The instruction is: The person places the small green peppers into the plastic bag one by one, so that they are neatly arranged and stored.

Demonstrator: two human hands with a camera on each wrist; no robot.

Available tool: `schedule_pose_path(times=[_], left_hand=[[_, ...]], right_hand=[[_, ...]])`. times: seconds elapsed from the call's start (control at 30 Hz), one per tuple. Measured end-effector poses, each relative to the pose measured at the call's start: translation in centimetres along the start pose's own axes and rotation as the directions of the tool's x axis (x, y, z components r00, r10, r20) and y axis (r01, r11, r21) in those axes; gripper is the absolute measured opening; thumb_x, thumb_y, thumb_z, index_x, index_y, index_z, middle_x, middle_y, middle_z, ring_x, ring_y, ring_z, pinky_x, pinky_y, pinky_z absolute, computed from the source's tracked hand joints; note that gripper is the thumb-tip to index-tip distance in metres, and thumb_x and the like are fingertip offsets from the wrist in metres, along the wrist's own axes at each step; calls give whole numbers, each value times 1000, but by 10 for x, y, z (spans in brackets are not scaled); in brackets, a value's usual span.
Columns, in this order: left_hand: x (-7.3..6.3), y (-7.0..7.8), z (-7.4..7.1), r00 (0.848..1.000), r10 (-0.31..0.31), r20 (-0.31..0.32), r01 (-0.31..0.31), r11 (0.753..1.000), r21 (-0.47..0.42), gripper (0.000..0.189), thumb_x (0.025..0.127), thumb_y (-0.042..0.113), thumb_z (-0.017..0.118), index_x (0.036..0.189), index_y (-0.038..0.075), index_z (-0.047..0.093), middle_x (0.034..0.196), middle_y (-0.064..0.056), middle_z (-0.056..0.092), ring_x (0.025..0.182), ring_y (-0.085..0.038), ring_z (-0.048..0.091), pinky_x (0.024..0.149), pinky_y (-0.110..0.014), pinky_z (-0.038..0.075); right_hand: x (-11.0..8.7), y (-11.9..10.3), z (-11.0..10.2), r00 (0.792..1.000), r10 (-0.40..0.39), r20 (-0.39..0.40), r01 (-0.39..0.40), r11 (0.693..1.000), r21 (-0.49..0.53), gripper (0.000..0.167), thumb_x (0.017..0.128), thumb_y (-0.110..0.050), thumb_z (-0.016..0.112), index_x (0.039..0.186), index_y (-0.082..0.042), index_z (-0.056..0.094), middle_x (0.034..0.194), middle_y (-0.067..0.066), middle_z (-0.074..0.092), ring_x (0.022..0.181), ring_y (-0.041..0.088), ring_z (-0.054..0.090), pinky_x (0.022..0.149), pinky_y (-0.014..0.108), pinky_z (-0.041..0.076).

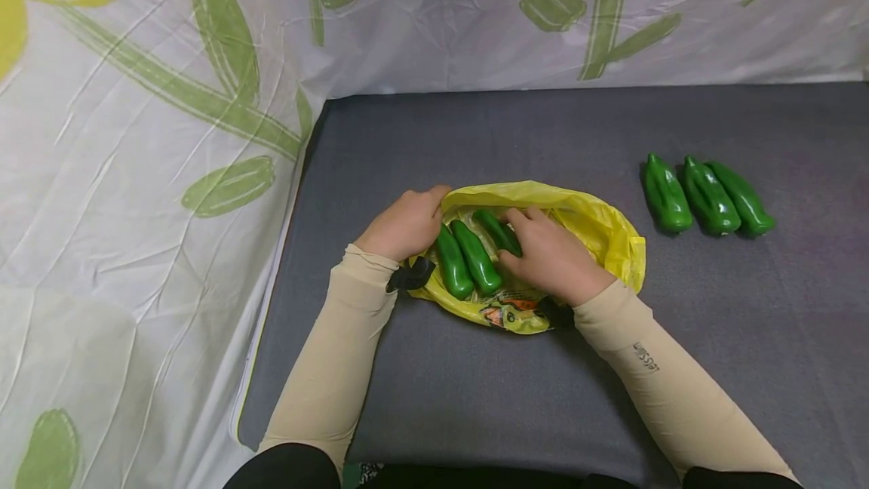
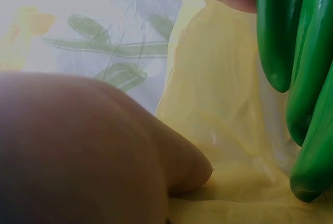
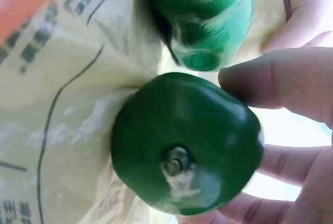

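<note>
A yellow plastic bag point(image 1: 619, 236) lies spread on the dark grey table, its mouth wide open. My left hand point(image 1: 406, 225) grips the bag's left rim. Two glossy green peppers point(image 1: 477, 256) lie side by side in the bag, close to that hand. Inside the bag, my right hand point(image 1: 553, 256) holds a third green pepper point(image 1: 498, 231) between thumb and fingers. The right wrist view shows this pepper point(image 3: 182, 135) end-on with its stem stub, another pepper point(image 3: 203, 16) just above it. In the left wrist view the peppers point(image 2: 281, 37) hang over yellow plastic.
Three more green peppers point(image 1: 709, 198) lie in a row on the grey table point(image 1: 475, 398), right of the bag. A white sheet with green leaf prints point(image 1: 434, 21) stands along the table's back and left sides.
</note>
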State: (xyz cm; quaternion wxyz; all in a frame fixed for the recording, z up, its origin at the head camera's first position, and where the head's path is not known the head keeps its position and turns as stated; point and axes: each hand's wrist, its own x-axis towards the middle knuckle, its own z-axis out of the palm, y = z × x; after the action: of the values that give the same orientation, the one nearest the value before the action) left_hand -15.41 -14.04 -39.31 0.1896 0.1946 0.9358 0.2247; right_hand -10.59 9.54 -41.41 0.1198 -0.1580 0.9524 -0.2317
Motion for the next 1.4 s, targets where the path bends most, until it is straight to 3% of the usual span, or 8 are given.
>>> schedule_pose_path(times=[0.53,0.9,1.4], left_hand=[[-1,2,0,1000,2,-13,-2,1000,-3,41,112,13,33,147,10,54,105,-11,69,78,-22,65,74,-37,56],[0,0,1,1000,1,-12,-2,1000,-22,40,112,13,34,146,11,54,103,-10,69,75,-21,65,69,-36,55],[0,-1,1,1000,3,-4,-3,1000,-3,43,111,12,34,151,9,51,106,-12,69,78,-22,65,77,-38,56]], right_hand=[[-3,-9,0,997,-75,-22,74,997,-37,50,95,-24,70,140,-4,62,125,17,66,98,30,65,81,51,55],[-5,-12,1,993,-116,-33,114,992,-56,46,97,-22,67,139,-6,65,121,15,66,93,28,66,75,50,56],[-7,-13,-6,997,-71,-16,70,997,-23,51,97,-24,67,145,-7,61,132,16,65,107,31,66,87,51,56]])
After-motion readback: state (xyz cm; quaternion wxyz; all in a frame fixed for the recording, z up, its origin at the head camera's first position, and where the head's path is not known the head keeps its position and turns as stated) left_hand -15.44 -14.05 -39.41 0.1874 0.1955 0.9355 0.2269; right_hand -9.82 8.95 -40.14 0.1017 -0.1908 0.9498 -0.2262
